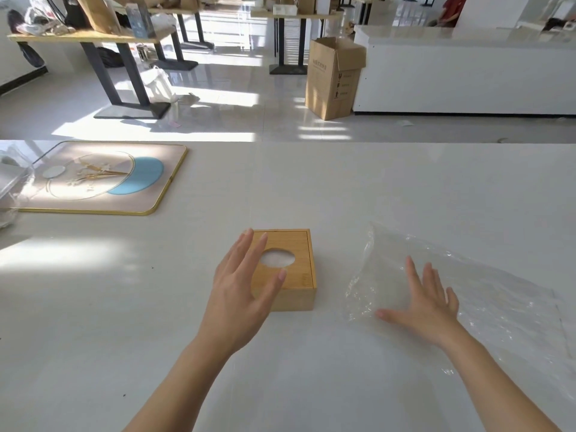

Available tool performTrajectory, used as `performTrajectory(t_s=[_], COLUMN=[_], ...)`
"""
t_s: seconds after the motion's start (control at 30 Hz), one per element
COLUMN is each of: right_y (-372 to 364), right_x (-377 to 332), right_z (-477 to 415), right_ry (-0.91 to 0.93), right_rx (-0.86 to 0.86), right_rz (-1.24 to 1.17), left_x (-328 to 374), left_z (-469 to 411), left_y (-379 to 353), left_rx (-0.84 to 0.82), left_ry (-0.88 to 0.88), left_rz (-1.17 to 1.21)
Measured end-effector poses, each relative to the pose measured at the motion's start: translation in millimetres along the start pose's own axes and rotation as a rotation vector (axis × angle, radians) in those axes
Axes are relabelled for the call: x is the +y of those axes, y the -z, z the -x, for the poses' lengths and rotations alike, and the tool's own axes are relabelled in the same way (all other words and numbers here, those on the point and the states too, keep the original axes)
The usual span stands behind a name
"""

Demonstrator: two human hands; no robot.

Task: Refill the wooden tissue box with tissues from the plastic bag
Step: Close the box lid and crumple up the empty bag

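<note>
Room: bright open hall, glossy tiled floor, dark-legged tables at the back, open cardboard carton (335, 77) standing on the floor by a long white counter (467, 73).
Surface: white bench (311, 182), sun patch at its left side.
Tissue box: wooden tissue box (296, 272), light wood, square, lid on, oval hole in the top with white tissue (278, 257) visible through it; sits on the bench near centre.
Plastic bag: clear plastic bag (467, 291), crinkled, lying flat on the bench just right of the box, not touching it; contents cannot be made out.
Box vs left grip: left hand (240, 294) over the box's left and near edge, fingers reaching across the lid beside the oval hole, thumb over the near part of the lid.
Left grip: fingers spread apart, nothing held; contact with the lid unclear.
Bag vs right grip: right hand (427, 304) on the bag's near-left part, palm down.
Right grip: flat, fingers splayed, thumb pointing left toward the box; rests on the plastic, nothing clasped.
Further out: gold-rimmed decorative tray (103, 179) with blue and floral pattern, far left of the bench; clear plastic container (12, 179) at the left edge, partly cut off.
</note>
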State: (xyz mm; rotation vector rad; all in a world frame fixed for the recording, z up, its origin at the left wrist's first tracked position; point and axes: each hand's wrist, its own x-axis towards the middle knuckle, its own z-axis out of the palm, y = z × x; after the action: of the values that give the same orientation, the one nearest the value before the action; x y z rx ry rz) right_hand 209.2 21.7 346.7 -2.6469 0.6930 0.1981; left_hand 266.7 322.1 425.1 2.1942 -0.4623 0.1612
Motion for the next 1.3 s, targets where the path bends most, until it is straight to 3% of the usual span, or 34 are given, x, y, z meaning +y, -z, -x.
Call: performTrajectory(t_s=[0.17,0.33,0.47,0.57,0.67,0.73,0.87,1.0,1.13,1.2,1.23,1.3], right_y=[-21,-32,-21,-8,7,17,29,30,18,22,21,30], right_x=[20,23,18,16,7,-1,-19,-29,-28,-37,-35,-34], right_z=[2,9,23,35,56,73,105,125,127,135,138,140], right_ry=[-0.019,0.056,0.031,0.145,0.280,0.474,0.835,0.981,0.721,0.792,0.827,0.946], right_rx=[-0.120,0.160,0.345,0.430,0.463,0.483,0.443,0.332,-0.125,0.085,0.366,0.543], right_rz=[-0.028,-0.210,-0.364,-0.304,-0.345,-0.362,-0.498,-0.644,-1.062,-1.148,-1.113,-0.662], left_x=[8,20,36,51,68,78,84,92,103,107,109,114], left_z=[15,32,41,44,42,39,38,38,45,47,47,44], left_y=[-15,-30,-42,-52,-64,-72,-94,-100,-103,-109,-112,-112], left_rx=[0.024,0.033,-0.071,-0.246,-0.467,-0.586,-0.705,-0.944,-1.035,-0.965,-0.904,-0.748], left_ry=[-0.184,-0.291,-0.272,-0.097,0.307,0.589,0.907,1.042,0.970,0.978,0.984,0.997], left_rz=[-0.034,-0.026,0.061,0.221,0.542,0.852,1.252,1.560,1.409,1.367,1.382,1.423])
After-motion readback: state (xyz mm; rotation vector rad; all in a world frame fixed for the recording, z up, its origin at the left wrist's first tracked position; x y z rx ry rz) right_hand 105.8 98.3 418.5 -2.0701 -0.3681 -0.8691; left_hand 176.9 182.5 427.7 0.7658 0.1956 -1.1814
